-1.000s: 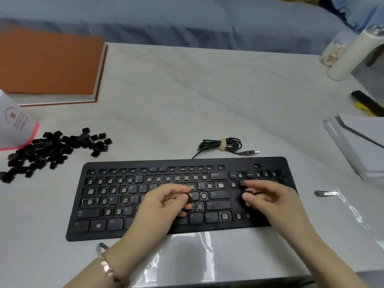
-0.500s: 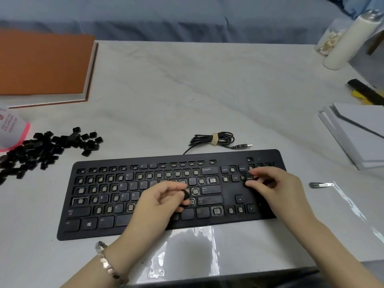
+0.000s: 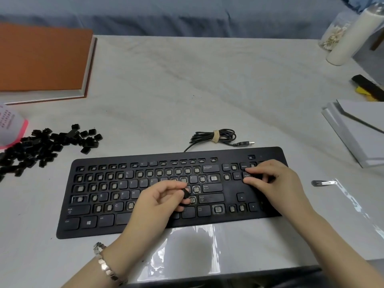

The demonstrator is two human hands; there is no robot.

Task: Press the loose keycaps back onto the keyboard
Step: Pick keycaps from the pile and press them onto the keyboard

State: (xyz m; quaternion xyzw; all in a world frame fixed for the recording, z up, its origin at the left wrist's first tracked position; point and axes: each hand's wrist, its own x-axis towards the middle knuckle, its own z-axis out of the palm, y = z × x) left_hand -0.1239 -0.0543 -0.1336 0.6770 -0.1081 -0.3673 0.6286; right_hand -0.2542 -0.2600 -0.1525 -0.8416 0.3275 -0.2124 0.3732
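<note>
Keyboard [image 3: 116, 190], keycap pile [image 3: 41, 146] on grey marbled table [image 3: 187, 90].

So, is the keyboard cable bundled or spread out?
Bundled: the cable lies looped behind the keyboard, a tan strap around the loops; its USB plug lies free.

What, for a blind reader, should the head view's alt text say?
A left hand pinches a black keycap over a half-stripped keyboard while the right hand presses its right-end keys; loose keycaps lie piled to its left.
</note>
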